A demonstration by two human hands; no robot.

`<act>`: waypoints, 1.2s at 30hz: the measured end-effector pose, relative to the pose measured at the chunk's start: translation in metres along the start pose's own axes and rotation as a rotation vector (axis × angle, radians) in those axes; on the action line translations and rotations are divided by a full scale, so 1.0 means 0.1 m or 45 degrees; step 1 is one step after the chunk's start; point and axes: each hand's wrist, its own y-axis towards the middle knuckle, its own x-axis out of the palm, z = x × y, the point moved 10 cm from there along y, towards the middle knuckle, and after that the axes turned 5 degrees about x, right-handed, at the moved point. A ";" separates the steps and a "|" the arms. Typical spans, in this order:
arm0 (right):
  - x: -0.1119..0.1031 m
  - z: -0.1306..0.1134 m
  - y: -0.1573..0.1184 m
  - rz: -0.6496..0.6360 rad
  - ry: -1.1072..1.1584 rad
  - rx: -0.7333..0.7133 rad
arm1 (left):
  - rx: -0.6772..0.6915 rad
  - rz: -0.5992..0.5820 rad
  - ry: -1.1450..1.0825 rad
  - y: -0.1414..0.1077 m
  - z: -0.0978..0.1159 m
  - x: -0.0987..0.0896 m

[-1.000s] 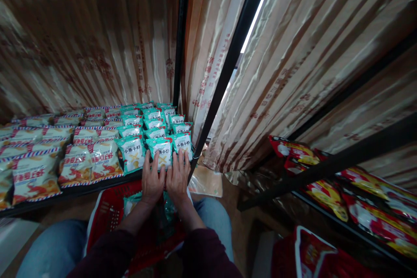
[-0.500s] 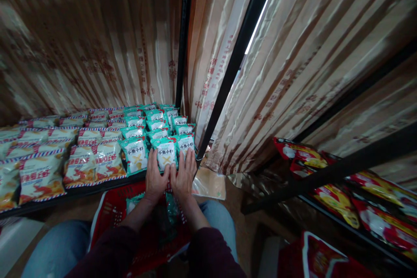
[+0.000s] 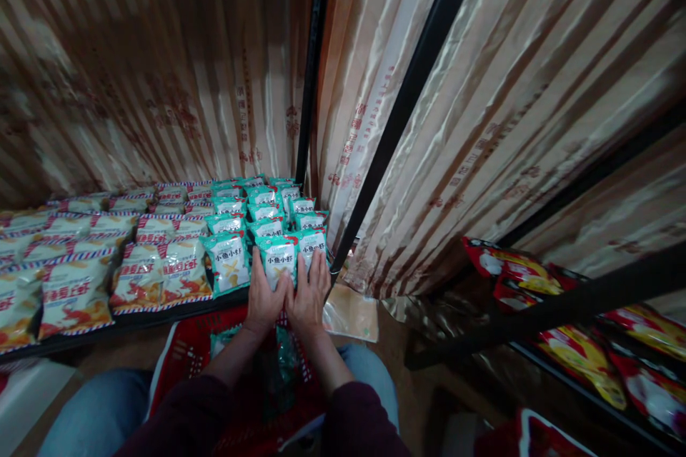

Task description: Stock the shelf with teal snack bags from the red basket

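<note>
Several teal and white snack bags (image 3: pixel 229 260) stand in rows at the right end of the low shelf. My left hand (image 3: pixel 265 300) lies along the left edge of the middle front bag (image 3: pixel 279 257), fingers stretched out and thumb at its lower front. Beside it, my right hand (image 3: pixel 308 300) rests with straight fingers over the lower front of the right-hand front bag (image 3: pixel 312 239). Both thumbs come close together low on the middle bag. Under my forearms sits a red basket (image 3: pixel 185 343) with more teal bags in it, partly hidden by my arms.
Cream snack bags with striped edges (image 3: pixel 75 293) fill the shelf to the left. A black upright post (image 3: pixel 394 114) rises close to my right hand, before pleated curtains (image 3: pixel 429 178). At right, a rack bar (image 3: pixel 541 314) crosses before red and yellow bags (image 3: pixel 579 357).
The view has shifted slightly, so the shelf and my hands sit a little further right and lower. Both hands stay against the front teal bags.
</note>
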 end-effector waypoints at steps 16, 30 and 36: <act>0.09 -0.02 0.06 -0.031 0.040 -0.048 | -0.055 0.053 0.041 0.16 0.02 0.07; 0.03 0.11 0.07 0.041 0.124 0.071 | 0.049 0.095 0.020 0.08 -0.01 0.07; 0.11 0.21 0.16 0.023 0.228 0.156 | 0.092 0.104 0.032 0.07 -0.01 0.08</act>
